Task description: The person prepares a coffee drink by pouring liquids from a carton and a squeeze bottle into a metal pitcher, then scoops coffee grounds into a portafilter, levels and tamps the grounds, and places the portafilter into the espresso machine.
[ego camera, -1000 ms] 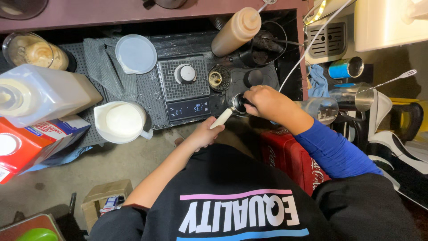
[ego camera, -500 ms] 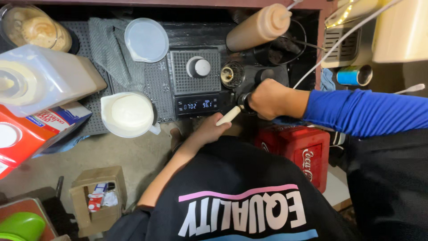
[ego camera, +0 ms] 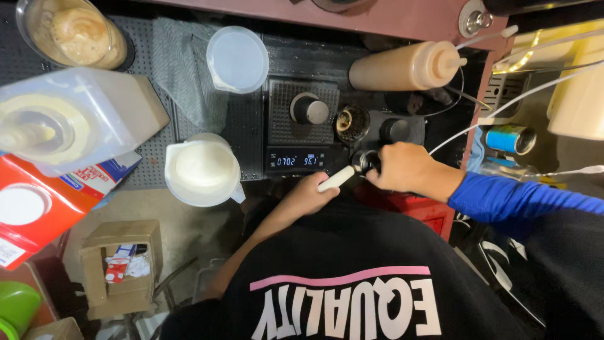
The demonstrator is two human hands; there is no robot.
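Black printed shirt point(ego camera: 352, 296) (right sleeve point(ego camera: 522, 201) blue).

Smooth white plastic-looking handle point(ego camera: 336, 179) in the left hand point(ego camera: 309, 196), dark glossy metal portafilter head point(ego camera: 367, 162) under the right hand point(ego camera: 402, 167), matt black perforated rubber mat point(ego camera: 157, 148) left of both, translucent plastic jug of milk point(ego camera: 202, 169), grey woven cloth point(ego camera: 182, 69), corrugated cardboard box point(ego camera: 119, 267)

left hand point(ego camera: 308, 196) grips white handle point(ego camera: 336, 179) — right hand point(ego camera: 399, 167) on portafilter point(ego camera: 367, 162) | scale point(ego camera: 301, 126) behind

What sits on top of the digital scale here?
A dark round knobbed piece sits on the digital scale platform. The scale's front display is lit. What lies beneath the piece is covered.
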